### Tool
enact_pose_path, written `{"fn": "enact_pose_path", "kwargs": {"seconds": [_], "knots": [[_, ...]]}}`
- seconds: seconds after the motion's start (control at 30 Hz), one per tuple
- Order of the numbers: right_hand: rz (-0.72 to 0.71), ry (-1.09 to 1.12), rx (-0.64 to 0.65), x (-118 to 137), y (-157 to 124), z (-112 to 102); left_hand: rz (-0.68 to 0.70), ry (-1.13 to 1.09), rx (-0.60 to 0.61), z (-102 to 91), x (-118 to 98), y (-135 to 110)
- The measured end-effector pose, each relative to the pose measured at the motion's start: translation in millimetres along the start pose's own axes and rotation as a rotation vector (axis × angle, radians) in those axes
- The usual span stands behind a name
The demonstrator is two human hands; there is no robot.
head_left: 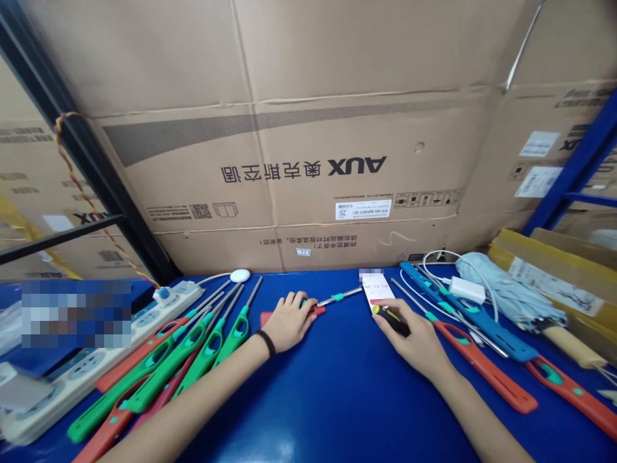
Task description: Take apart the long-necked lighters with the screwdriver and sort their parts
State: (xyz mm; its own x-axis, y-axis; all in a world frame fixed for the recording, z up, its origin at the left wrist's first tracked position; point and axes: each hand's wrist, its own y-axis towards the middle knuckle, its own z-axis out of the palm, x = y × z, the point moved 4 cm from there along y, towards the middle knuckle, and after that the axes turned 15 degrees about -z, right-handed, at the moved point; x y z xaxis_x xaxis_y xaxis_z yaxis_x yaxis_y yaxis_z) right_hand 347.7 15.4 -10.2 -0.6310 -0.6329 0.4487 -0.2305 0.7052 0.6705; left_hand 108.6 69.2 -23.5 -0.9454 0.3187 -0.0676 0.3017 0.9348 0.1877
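Observation:
My left hand (289, 321) rests on the blue work surface (337, 399), with its fingers closed around a red plastic lighter body (315, 310). A metal lighter nozzle (340, 297) with a green collar extends from that body to the right. My right hand (405, 341) grips a black-and-yellow screwdriver handle (390, 319). The screwdriver's tip is hidden. A phone with a white screen (377, 292) lies just beyond my right fingers. Long green utility lighters (164, 366) lie to the left of my left hand, and orange-red ones (486, 366) lie to the right of my right hand.
A white power strip (101, 347) lies at the left. At the right are a blue utility lighter (472, 315), a white charger with cable (467, 289) and a pale blue folded umbrella (506, 292). Large cardboard cartons (299, 141) stand behind the surface.

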Motion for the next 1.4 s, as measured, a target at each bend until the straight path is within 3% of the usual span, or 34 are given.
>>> {"fn": "enact_pose_path", "kwargs": {"seconds": [0.2, 0.37, 0.53, 0.73, 0.93, 1.03, 1.23, 1.33, 1.4], "knots": [[0.014, -0.060, 0.075, 3.7, -0.4, 3.9, 0.002, -0.003, 0.060, -8.8, -33.8, -43.7], [0.000, -0.179, 0.217, 6.7, 1.6, 9.0, 0.004, -0.072, 0.076, -6.0, -51.4, -52.4], [-0.087, -0.212, 0.343, 13.1, -1.8, 23.7, -0.030, -0.157, 0.041, -4.6, -34.0, -40.4], [-0.190, -0.125, 0.457, 27.0, -3.4, 54.5, -0.042, -0.227, 0.076, -17.5, 0.7, -37.9], [-0.323, -0.049, 0.379, 42.3, 20.9, 88.0, -0.061, -0.361, -0.015, -22.2, 25.5, -50.1], [-0.313, -0.035, 0.319, 39.9, 30.4, 97.3, 0.009, -0.292, -0.046, -18.9, 27.4, -49.9], [-0.321, -0.002, 0.139, 30.6, 27.9, 93.6, 0.100, -0.254, -0.157, -23.4, 23.2, -52.5], [-0.342, -0.019, -0.044, 30.3, 25.9, 85.4, 0.048, -0.311, -0.215, -27.3, 29.3, -51.9], [-0.380, -0.018, -0.066, 31.7, 26.0, 83.9, -0.021, -0.343, -0.241, -26.7, 37.1, -49.1]]}}
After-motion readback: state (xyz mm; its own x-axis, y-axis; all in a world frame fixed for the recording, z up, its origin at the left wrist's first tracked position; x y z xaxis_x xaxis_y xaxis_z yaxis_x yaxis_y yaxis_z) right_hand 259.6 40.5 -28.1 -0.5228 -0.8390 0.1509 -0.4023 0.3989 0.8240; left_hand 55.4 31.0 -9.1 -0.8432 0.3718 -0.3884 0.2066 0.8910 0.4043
